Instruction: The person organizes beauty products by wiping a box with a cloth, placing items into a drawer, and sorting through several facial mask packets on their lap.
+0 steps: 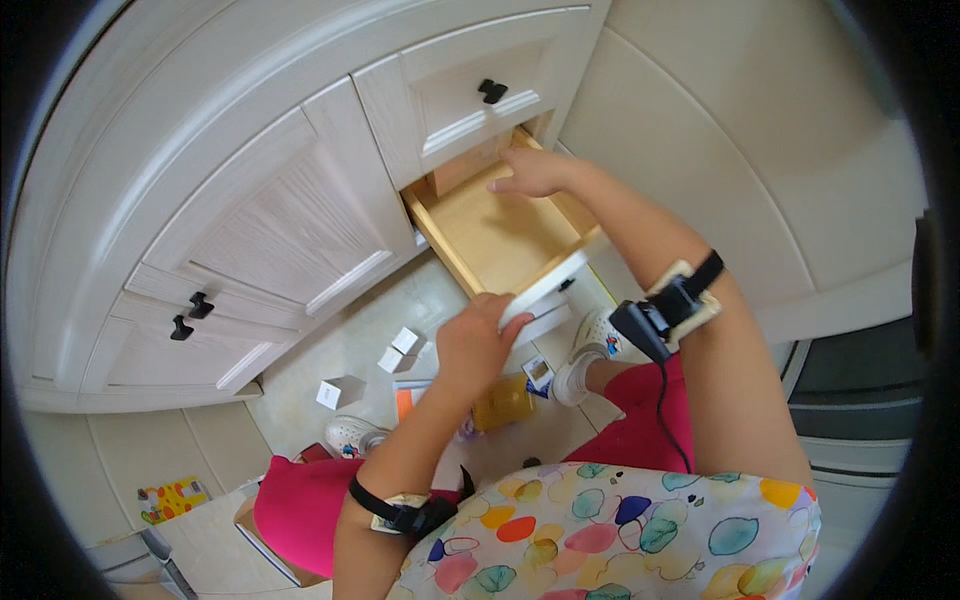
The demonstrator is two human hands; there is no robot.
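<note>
A wooden drawer (495, 245) with a white front is pulled out of the white cabinet. My left hand (478, 345) is closed around the left end of its front panel, thumb bent over the top edge. Over the drawer's back right part reaches my right hand (535, 172), its thumb apart from the fingers and nothing visible in it. Some of its fingertips are hard to make out near the back. A tan panel (462, 172) stands at the drawer's rear; whether it is the drawer's back or a separate piece, I cannot tell.
Another closed drawer with a black knob (492, 91) sits above. Small white boxes (341, 392) stand on the tiled floor, beside a yellow package (503, 402) between my feet. A white clog (352, 436) is on my foot. Bottom left lies a yellow patterned item (172, 498).
</note>
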